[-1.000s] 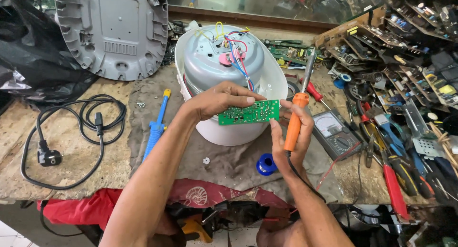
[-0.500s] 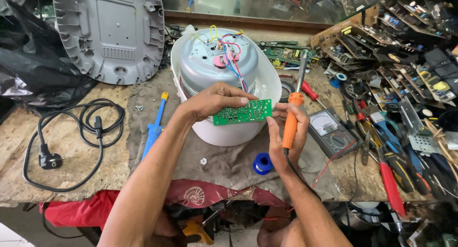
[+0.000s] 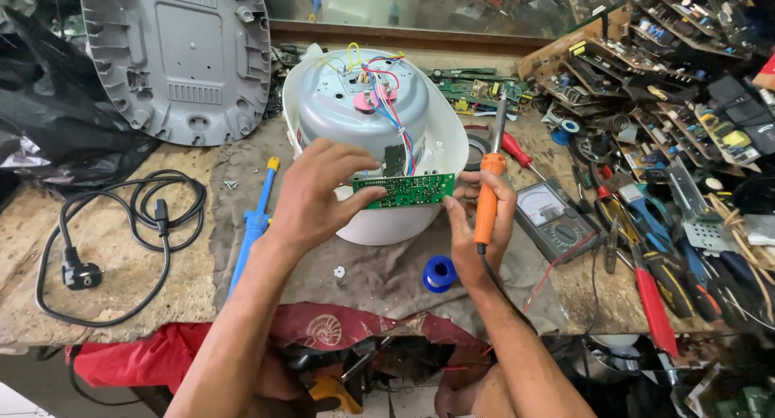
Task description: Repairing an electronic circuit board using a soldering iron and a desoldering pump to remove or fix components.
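Note:
A white round appliance [image 3: 428, 140] lies upside down on the bench, its grey metal bottom and coloured wires exposed. My left hand [image 3: 319, 192] pinches the left end of a small green circuit board [image 3: 405, 190] against the appliance's front rim. My right hand [image 3: 476, 224] touches the board's right end and also grips an orange-handled soldering iron [image 3: 488, 200], held upright with its metal tip pointing away from me.
A blue soldering iron [image 3: 254, 224] and a black power cord [image 3: 121, 240] lie to the left. The grey base cover [image 3: 173, 55] leans at the back left. A blue solder spool [image 3: 440, 273], an analog multimeter [image 3: 553, 216] and several screwdrivers, pliers and circuit boards crowd the right.
Both hands and the circuit board stay at the appliance's front rim with only slight shifts. The soldering iron remains upright in my right hand.

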